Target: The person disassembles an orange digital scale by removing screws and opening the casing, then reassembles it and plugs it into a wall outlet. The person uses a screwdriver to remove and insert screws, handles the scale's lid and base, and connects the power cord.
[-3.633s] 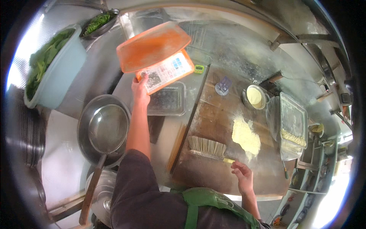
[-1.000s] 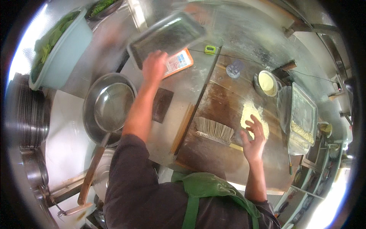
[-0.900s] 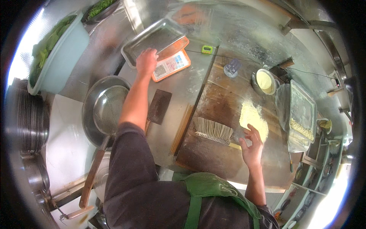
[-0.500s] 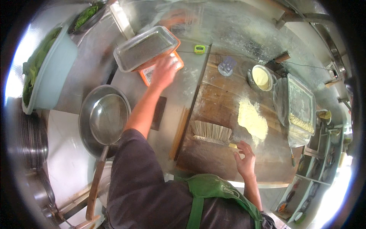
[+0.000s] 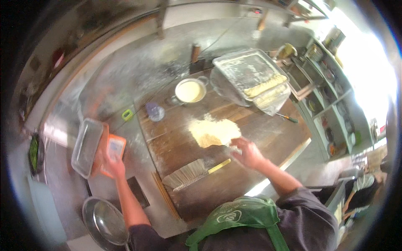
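The person leans over a steel surface [image 5: 125, 83] dusted with flour, with a wooden board [image 5: 234, 167] lying on it. The left hand [image 5: 112, 164] rests on an orange-rimmed flat device [image 5: 113, 151] on the steel to the left of the board, fingers spread and laid on it rather than closed around it. Just beside that device, further left and partly over it, sits a shallow metal tray [image 5: 86, 146].

The right hand [image 5: 247, 152] is out over the board with its fingers loosely open, the fingertips touching the near edge of a pale, flat sheet of dough [image 5: 213, 131] that lies near the middle of the board. Whether it pinches the dough I cannot tell.

Near the front of the board lies a hand brush [image 5: 193, 173] with pale bristles and a yellow handle, well apart from either hand. At the far side of the board stand a small pot of pale batter or flour [image 5: 189, 90] and a small clear cup [image 5: 155, 113]. To the right a clear lidded box [image 5: 255, 81] holds rows of shaped dough pieces. A round steel bowl [image 5: 106, 221] sits at the lower left, by the left forearm.
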